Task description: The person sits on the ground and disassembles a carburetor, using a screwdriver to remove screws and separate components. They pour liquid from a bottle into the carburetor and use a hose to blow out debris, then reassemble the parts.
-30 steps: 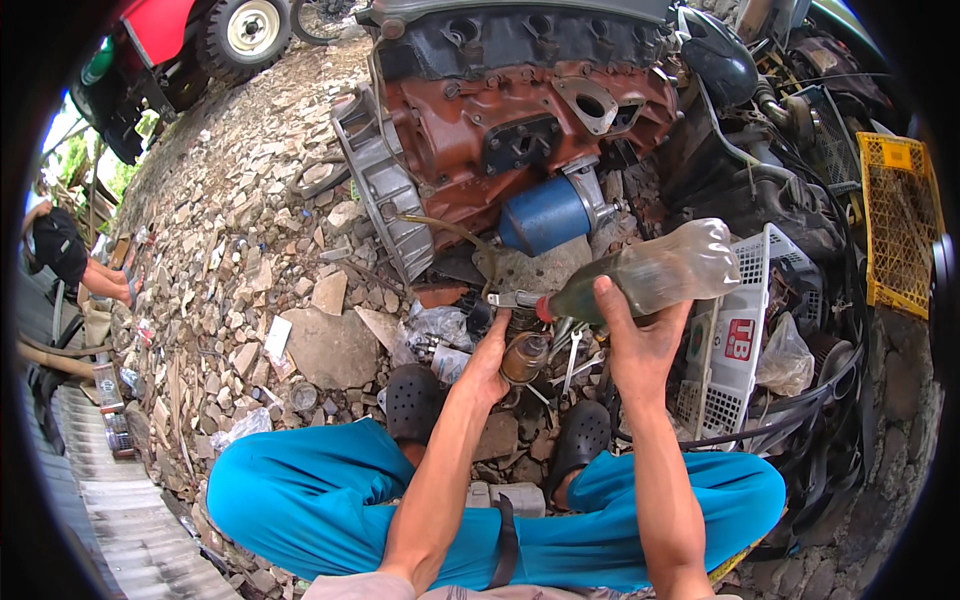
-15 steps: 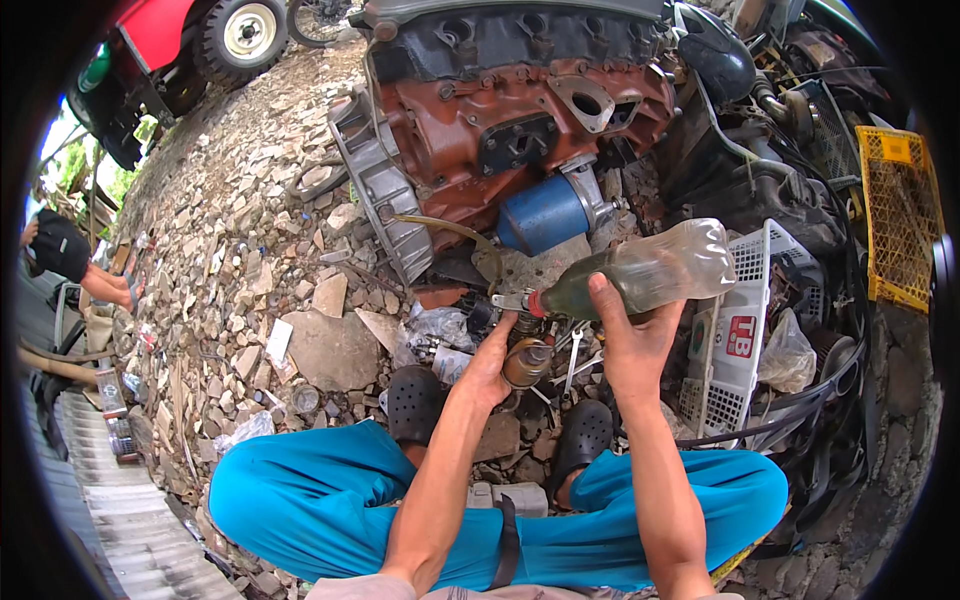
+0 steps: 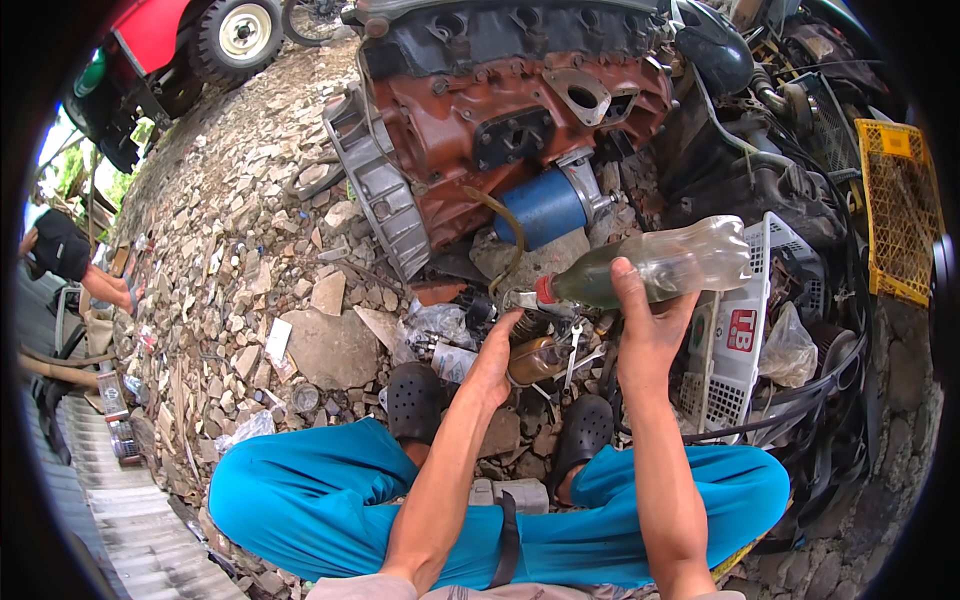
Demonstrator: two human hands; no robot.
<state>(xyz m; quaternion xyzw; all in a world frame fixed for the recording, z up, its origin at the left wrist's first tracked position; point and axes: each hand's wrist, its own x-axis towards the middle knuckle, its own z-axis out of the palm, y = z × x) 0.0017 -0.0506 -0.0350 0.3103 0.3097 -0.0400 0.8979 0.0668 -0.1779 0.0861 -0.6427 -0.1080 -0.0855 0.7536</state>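
My right hand (image 3: 650, 335) is wrapped round a clear plastic bottle (image 3: 660, 265) holding dark greenish liquid. The bottle lies nearly level, slightly tilted, with its red neck end (image 3: 545, 289) pointing left. My left hand (image 3: 490, 362) is closed on a small metal part (image 3: 522, 300) right beside the bottle's mouth; most of its fingers are hidden behind. Whether the mouth touches the part, I cannot tell. Below it, next to my left hand, an amber, bottle-like container (image 3: 540, 360) lies tilted. A thin yellowish hose (image 3: 515, 240) curves from near the metal part up toward the engine.
A red-brown engine block (image 3: 450, 150) with a blue cylindrical filter (image 3: 543, 212) stands ahead. Several wrenches (image 3: 573, 355) lie between my dark clogs (image 3: 413, 400). At right are a white crate (image 3: 740, 340) and a yellow crate (image 3: 900, 210). Another person's leg (image 3: 105, 288) shows far left.
The bottle has shifted slightly right, its neck now further from my left fingers. The amber container has tipped further onto its side. The hose's bend has changed.
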